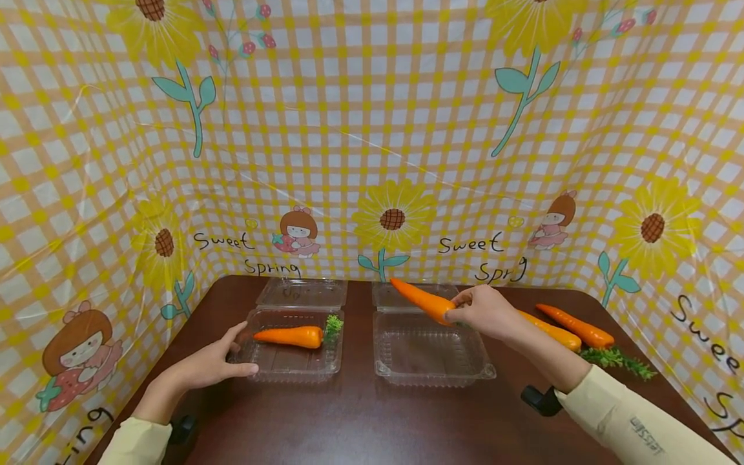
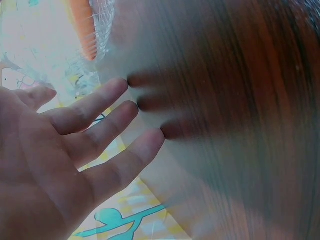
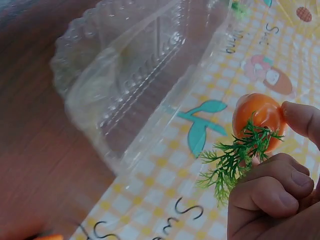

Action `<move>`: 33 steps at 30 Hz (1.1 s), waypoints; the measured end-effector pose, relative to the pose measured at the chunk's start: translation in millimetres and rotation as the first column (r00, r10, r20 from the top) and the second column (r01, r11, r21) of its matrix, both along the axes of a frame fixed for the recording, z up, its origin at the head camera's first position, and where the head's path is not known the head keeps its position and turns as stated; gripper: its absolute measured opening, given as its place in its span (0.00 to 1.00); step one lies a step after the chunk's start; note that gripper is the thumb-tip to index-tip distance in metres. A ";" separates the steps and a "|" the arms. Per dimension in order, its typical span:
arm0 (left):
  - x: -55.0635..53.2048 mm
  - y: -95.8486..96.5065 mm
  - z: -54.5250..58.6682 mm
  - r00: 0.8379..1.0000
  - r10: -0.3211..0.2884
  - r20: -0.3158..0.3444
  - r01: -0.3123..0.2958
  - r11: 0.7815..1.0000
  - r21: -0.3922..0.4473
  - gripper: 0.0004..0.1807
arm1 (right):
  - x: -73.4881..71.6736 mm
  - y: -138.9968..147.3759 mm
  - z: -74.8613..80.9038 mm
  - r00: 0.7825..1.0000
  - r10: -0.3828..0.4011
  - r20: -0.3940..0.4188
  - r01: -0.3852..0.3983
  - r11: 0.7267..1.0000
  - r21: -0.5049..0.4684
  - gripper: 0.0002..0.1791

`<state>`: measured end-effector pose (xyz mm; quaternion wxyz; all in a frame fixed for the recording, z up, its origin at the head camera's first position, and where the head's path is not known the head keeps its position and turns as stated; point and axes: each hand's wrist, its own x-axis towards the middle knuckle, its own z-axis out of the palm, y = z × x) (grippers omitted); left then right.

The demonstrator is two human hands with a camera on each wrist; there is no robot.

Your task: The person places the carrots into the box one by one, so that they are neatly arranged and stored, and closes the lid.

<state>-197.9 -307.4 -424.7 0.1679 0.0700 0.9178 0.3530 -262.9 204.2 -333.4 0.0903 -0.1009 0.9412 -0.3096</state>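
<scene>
My right hand (image 1: 485,311) pinches an orange carrot (image 1: 420,299) by its thick end, above the right clear plastic box (image 1: 436,374). In the right wrist view, green leafy tops (image 3: 225,165) hang from the held carrot (image 3: 257,117), beside the curled fingers. The left clear plastic box (image 1: 290,374) has its lid folded back, and a carrot (image 1: 290,336) with green leaves lies inside it. My left hand (image 1: 212,361) is at that box's left side, thumb near the front corner and fingers extended. In the left wrist view, several fingertips (image 2: 150,142) are at the table surface.
At the right of the dark brown table (image 1: 349,426) lie two more carrots, a lighter orange one (image 1: 555,332) partly behind the right forearm and a deeper orange one (image 1: 575,326). A checked sunflower cloth (image 1: 325,161) encloses the table's back and sides.
</scene>
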 end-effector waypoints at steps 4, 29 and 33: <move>0.1 0.6 2.1 1.000 -0.001 -0.006 0.001 1.000 0.006 0.59 | -4.0 -14.5 2.8 1.000 0.030 -0.006 -0.030 0.999 -0.013 0.26; -0.7 0.4 0.0 1.000 0.006 0.001 -0.006 1.000 -0.011 0.59 | -14.6 -116.4 -10.0 0.949 0.315 -0.018 -0.314 0.949 0.009 0.17; -0.7 -0.6 -0.9 1.000 0.010 0.001 -0.010 1.000 -0.016 0.59 | -13.9 -133.6 -14.4 0.935 0.353 -0.007 -0.353 0.935 0.016 0.17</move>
